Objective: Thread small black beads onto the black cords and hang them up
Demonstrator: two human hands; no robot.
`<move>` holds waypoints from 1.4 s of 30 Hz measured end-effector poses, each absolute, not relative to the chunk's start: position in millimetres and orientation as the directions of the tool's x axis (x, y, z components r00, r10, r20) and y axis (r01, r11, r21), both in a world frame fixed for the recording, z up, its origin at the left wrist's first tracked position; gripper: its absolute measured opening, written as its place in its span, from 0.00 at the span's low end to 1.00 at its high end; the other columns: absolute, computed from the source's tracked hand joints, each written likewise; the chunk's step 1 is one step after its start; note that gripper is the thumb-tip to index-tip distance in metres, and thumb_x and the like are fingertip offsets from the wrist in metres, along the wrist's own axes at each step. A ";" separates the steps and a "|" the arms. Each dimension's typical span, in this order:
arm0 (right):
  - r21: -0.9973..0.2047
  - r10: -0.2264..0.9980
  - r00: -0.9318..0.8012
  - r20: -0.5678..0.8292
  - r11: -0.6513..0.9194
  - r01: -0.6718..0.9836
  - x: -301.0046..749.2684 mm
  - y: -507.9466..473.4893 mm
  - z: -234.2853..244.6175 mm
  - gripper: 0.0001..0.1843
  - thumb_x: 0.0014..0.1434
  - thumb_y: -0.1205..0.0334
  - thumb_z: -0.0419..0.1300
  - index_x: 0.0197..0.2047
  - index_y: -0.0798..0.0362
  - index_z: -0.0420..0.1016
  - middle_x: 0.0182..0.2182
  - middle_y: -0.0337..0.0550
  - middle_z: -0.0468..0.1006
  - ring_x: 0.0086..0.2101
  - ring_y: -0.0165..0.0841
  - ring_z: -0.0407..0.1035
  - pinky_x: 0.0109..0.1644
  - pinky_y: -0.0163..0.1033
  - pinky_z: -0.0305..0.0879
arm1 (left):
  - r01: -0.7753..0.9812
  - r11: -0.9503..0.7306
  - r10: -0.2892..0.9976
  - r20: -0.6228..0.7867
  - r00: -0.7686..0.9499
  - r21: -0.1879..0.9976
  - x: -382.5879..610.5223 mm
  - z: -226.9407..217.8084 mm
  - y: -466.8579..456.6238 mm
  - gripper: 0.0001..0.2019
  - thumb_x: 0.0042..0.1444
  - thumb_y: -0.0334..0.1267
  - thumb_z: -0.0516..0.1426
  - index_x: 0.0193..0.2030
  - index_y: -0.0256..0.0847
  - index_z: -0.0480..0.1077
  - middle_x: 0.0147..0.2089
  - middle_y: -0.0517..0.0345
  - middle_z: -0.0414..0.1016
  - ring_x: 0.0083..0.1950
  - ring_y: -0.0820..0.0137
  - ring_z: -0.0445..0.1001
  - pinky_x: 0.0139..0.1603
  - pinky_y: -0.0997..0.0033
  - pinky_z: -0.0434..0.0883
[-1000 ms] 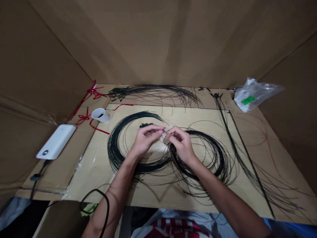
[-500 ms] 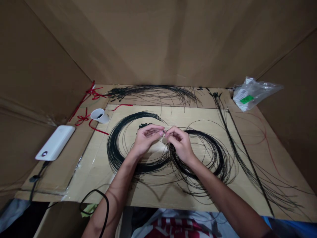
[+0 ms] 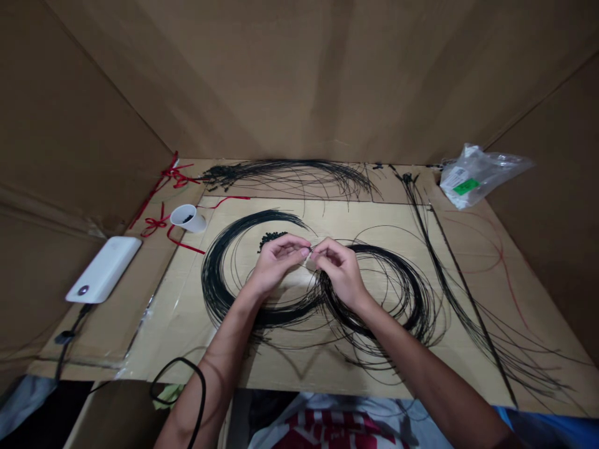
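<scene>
My left hand and my right hand meet fingertip to fingertip over the middle of the board. Both are closed in a pinch around a tiny dark piece, too small to name. Just behind my left fingers sits a small heap of black beads, partly covered by the hand. A coil of thin black strands curves around to the left, passing under my left forearm. Beneath my right hand and forearm lies a second, looser coil of black strands.
Along the back lies a bundle of black strands; another bundle runs down the right. At left are a white cup holding dark bits, red ribbon and a white power bank with a cable. A plastic bag lies back right.
</scene>
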State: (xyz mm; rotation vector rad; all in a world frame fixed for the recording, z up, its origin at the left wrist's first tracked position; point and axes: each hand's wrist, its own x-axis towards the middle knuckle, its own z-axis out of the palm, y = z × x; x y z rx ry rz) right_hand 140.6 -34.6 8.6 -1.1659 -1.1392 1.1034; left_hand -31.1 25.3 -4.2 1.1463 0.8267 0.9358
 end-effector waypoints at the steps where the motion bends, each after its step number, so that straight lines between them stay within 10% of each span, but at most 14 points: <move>1: -0.996 0.993 0.098 0.071 0.075 -0.043 140.6 -34.6 8.3 0.07 0.61 0.62 0.64 0.31 0.50 0.74 0.25 0.35 0.72 0.27 0.31 0.63 0.32 0.37 0.57 | -0.183 0.148 0.916 -0.065 0.396 0.972 -31.2 -4.9 25.5 0.15 0.51 0.43 0.76 0.42 0.41 0.85 0.42 0.52 0.86 0.43 0.68 0.82 0.50 0.69 0.77; 42: -0.995 0.994 0.054 0.094 0.093 0.017 141.6 -35.9 9.9 0.09 0.60 0.61 0.63 0.28 0.50 0.73 0.24 0.36 0.69 0.27 0.31 0.60 0.31 0.37 0.55 | -0.166 0.270 0.845 -0.151 0.513 0.948 -36.8 -5.2 28.3 0.16 0.50 0.44 0.77 0.40 0.38 0.83 0.38 0.54 0.83 0.40 0.69 0.80 0.46 0.72 0.73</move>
